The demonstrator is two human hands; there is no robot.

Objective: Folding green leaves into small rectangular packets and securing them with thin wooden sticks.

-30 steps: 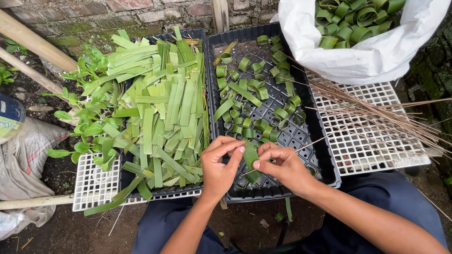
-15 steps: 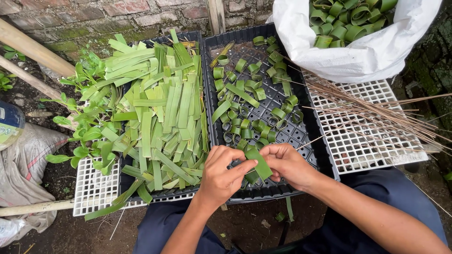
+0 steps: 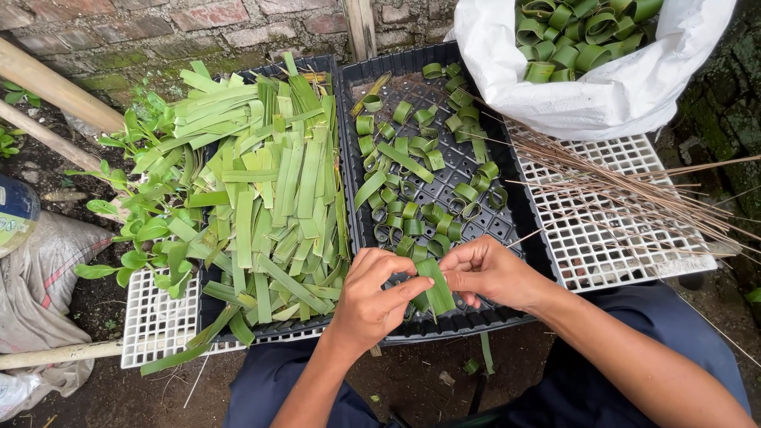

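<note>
Head view, looking straight down past two knees in dark trousers. Left hand (image 3: 372, 297) and right hand (image 3: 483, 273) meeting over the near edge of a black tray (image 3: 519, 198), both closed in a pinch on one green leaf strip (image 3: 437, 287). Strip held upright between the fingertips, its lower end hanging free over the tray's near rim. Left thumb and forefinger clamped on the strip's left edge, right fingers curled round its upper end. Scattered across that tray, many small leaf rings (image 3: 420, 214), curled and loose, plus a few flat strips among them. Just left of it, touching side by side, a second black tray (image 3: 317, 65) piled high with long flat cut leaves (image 3: 269, 190), some spilling over its left and near edges. Under both trays, white plastic grid panels (image 3: 158, 325) lying on bare ground. On the right panel, a bundle of thin brown sticks (image 3: 626, 190), fanning out towards the right edge. At the far right corner, a white sack (image 3: 602, 95) standing open, full of more green rings. Along the far edge, a brick wall (image 3: 198, 20), with bamboo poles (image 3: 55, 87) leaning at far left.
</note>
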